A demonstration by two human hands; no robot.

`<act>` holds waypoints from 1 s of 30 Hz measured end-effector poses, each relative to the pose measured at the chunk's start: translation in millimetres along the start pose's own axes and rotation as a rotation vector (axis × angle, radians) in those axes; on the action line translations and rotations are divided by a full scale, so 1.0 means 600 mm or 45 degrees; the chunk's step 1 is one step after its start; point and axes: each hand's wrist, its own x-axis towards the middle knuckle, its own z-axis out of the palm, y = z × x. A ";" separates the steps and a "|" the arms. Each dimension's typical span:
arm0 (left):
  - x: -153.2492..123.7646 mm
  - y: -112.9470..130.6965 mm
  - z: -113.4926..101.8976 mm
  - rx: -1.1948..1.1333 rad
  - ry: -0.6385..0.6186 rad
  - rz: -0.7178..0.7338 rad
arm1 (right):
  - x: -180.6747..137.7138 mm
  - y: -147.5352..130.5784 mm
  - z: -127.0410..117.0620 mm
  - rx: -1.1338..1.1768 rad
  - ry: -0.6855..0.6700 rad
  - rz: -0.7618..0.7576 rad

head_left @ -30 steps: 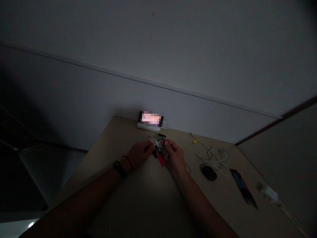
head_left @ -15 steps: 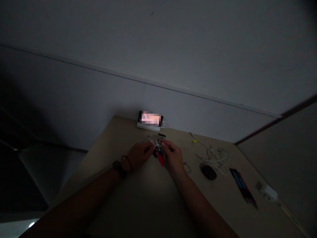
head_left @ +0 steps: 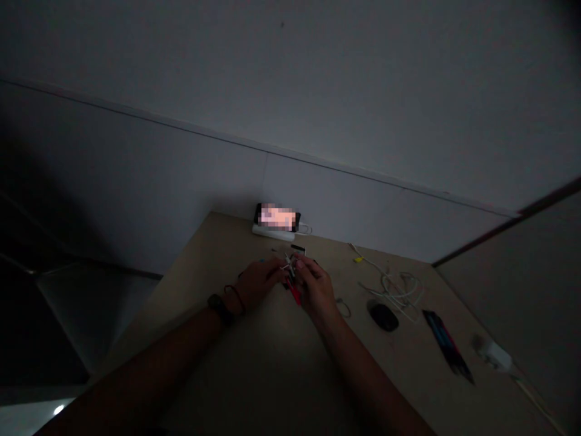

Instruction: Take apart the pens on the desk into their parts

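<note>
In the dim head view, my left hand (head_left: 259,280) is closed, with thumb and fingers pinching near the tip of a small thin white piece (head_left: 288,264). My right hand (head_left: 316,284) is closed too, its thumb and forefinger meeting at the other side of that piece. Its exact kind is too dark and small to make out. Just below the fingertips, a red-handled tool (head_left: 293,293) slants beside my right palm, its upper part hidden. Behind the fingers lies a small dark flat item (head_left: 298,249).
A lit phone (head_left: 276,217) leans on a white block (head_left: 273,233) against the wall. To the right lie a coiled white cable (head_left: 394,287), a black mouse (head_left: 383,316), a dark packet with blue and red (head_left: 447,345) and a white plug (head_left: 494,355).
Both hands stay nearly in place. The white piece between the fingertips has shifted and turned slightly, and the view has moved a little.
</note>
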 end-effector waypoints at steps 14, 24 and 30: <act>-0.001 0.018 -0.006 0.042 -0.055 0.012 | 0.012 -0.009 -0.008 0.362 0.140 0.049; -0.003 0.020 -0.004 0.134 -0.084 0.009 | 0.009 -0.017 -0.008 0.353 0.069 -0.064; -0.003 0.014 -0.003 0.157 -0.096 0.047 | 0.003 -0.027 0.002 0.338 0.087 -0.156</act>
